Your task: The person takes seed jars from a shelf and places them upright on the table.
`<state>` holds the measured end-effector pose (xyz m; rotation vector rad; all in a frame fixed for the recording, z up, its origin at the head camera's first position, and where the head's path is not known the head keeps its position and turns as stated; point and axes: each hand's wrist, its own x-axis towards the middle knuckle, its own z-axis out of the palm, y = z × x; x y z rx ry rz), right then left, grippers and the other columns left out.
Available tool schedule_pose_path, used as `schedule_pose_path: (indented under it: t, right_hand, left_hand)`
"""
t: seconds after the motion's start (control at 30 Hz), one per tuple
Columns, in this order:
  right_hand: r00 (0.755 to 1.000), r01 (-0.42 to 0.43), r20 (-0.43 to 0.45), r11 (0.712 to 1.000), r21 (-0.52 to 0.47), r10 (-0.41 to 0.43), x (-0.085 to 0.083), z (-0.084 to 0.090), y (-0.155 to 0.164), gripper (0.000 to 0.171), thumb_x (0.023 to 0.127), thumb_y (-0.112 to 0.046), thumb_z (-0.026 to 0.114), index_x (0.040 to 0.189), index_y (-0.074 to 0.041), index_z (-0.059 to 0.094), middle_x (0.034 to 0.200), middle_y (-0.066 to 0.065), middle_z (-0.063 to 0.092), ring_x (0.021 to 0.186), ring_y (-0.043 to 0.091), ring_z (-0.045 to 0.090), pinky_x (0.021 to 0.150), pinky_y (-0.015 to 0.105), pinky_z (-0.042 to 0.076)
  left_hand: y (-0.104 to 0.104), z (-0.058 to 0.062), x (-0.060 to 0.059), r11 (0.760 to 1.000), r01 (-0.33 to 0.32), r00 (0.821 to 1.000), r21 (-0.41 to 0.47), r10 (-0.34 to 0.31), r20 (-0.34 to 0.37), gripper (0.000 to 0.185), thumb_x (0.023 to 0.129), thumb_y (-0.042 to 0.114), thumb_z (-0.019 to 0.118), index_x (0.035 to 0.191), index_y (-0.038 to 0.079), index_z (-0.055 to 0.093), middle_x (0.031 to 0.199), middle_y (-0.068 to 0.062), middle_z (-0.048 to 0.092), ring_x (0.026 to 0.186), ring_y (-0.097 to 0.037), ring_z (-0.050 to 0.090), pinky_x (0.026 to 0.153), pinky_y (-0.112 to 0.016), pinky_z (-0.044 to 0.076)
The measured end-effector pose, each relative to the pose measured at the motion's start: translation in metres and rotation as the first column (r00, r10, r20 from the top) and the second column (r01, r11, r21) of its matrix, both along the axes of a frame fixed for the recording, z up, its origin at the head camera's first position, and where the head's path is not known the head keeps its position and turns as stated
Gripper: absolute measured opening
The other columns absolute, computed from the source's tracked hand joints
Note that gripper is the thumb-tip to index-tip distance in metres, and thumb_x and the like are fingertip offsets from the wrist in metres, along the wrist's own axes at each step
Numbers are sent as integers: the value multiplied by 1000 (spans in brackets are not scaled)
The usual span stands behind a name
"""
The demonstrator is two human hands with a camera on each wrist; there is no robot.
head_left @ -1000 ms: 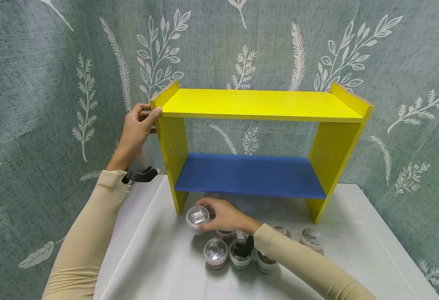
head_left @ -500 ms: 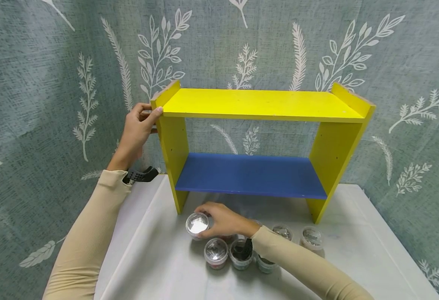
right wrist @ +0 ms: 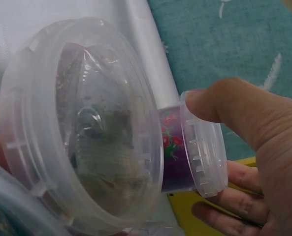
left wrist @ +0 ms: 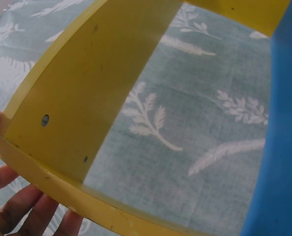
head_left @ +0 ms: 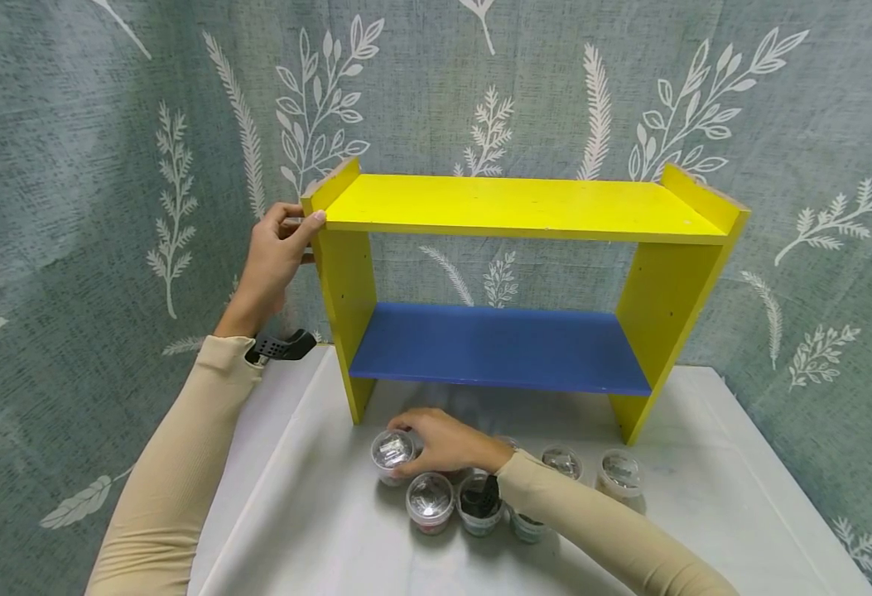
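Note:
A small clear plastic tub [head_left: 392, 448] with a lid is in my right hand [head_left: 446, 443], thumb and fingers around its lid. The right wrist view shows the tub's purple side [right wrist: 174, 157] with a red and green print, my thumb on the lid edge. My left hand [head_left: 270, 258] holds the top left corner of a yellow shelf unit [head_left: 510, 207], thumb in front and fingers around the outside. Close up in the left wrist view, its fingers [left wrist: 42, 211] lie along the yellow panel's edge.
Several more lidded tubs, such as one in front [head_left: 430, 498] and one at the right [head_left: 620, 473], stand on the white-covered table [head_left: 316, 513]. The unit has a blue lower shelf [head_left: 495, 346]. Leaf-patterned cloth [head_left: 93, 248] hangs behind and at the sides.
My right hand has come down and slightly toward me with the tub, beside the front row of tubs. The left hand keeps its hold on the shelf unit.

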<state>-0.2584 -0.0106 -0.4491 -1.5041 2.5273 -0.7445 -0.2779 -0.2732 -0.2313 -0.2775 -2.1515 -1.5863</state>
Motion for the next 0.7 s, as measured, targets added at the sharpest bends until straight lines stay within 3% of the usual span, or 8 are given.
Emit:
schedule_pose_path:
  t: [0.2, 0.7]
  right_hand:
    - [1000, -4, -19, 999, 49, 5, 2, -1, 0, 65, 84, -39, 85, 136, -7, 64, 128, 1, 67, 119, 13, 60, 103, 26, 47]
    - [999, 12, -36, 995, 104, -8, 6, -7, -2, 66, 83, -42, 87, 136, -10, 64, 128, -3, 67, 124, 16, 56, 107, 29, 43]
  left_hand:
    - [-1, -1, 0, 1000, -1, 1000, 3, 1, -4, 53, 101, 51, 62, 138, 14, 51, 125, -8, 59, 114, -24, 60, 95, -38, 52]
    - [1, 1, 1, 1000, -2, 1000, 16, 2, -4, 52, 101, 49, 63, 138, 14, 52, 124, -7, 59, 113, -23, 60, 93, -37, 52]
